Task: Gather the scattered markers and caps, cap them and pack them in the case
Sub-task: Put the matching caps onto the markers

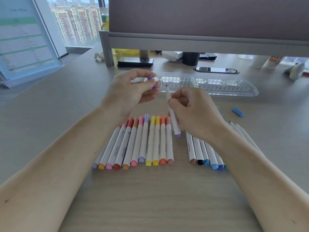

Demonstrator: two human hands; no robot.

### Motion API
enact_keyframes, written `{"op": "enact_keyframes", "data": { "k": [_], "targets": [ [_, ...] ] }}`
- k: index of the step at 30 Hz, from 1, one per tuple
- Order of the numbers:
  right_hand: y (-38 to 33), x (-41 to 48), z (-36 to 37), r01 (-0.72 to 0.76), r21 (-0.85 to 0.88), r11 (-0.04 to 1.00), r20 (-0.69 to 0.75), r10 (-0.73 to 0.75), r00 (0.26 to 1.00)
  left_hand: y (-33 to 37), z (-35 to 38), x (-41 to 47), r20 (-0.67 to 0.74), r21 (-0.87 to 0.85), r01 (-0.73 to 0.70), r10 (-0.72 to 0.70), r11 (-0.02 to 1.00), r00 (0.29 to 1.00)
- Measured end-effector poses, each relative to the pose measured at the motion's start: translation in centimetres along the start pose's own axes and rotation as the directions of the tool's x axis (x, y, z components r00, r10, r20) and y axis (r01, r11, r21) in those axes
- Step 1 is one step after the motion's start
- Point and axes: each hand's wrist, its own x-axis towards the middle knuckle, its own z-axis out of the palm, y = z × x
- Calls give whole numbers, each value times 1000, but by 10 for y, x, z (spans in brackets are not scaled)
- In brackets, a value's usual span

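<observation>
step in hand: capping the purple marker.

left hand (132, 91) is raised over the bench (150, 198). its fingers (138, 71) are curled and pinch the purple cap (152, 82) between thumb and fingertips. we cannot tell which way the open mouth of the cap faces.

below it, the capped row (137, 143) lies side by side on the bench, warm colours, caps pointing away from us.

marker (174, 124) is held nearly upright, bare tip up and purple end down, with the tip just beside the cap but not touching it.

right hand (195, 113): its fingers (182, 92) are wrapped round the upper barrel of the marker in a firm grip.

second group (200, 151), browns and blues, lies partly under the right forearm.

case (217, 84), clear and lying open, is at the back of the bench, with nothing in it that we can see.

blue cap (237, 111) lies loose to the right. uncapped markers (240, 131) lie beside the right wrist.

how we judge it is best done:
- turn the cap so its mouth meets the tip.
- line the cap up with the barrel before closing the gap.
- hold the marker steady and bring the cap to it.
- push straight on until it seats. a skewed push could crush the tip or smear ink on the fingers.
- colours match (purple end, purple cap), so no swap is needed.
- then lay it with the capped row.
</observation>
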Motion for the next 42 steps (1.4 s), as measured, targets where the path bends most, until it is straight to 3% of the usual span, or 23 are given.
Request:
{"op": "enact_keyframes", "data": {
  "k": [3, 8, 16, 25, 38, 42],
  "targets": [
    [-2, -1, 1, 24, -20, 1000, 24, -24, 999, 0, 2, 0, 7, -101, 21, -20, 995, 1000],
    [-2, -1, 1, 37, -38, 999, 36, -35, 999, -2, 4, 1, 52, -121, 22, -16, 992, 999],
    [1, -1, 2, 50, -40, 998, 28, -49, 998, -3, 6, -4, 157, -2, 8, -7, 1000, 988],
    [5, 2, 1, 30, 17, 999, 34, -30, 999, -4, 8, -8, 98, 176, -122, 106, 977, 990],
    [-1, 1, -3, 32, 32, 999, -3, -32, 999, 2, 15, -14, 124, 207, -170, 147, 964, 981],
    [-3, 3, -17, -51, 6, 999, 15, 51, 999, 4, 15, -14, 116, 246, -145, 120, 958, 986]
  ]
}}
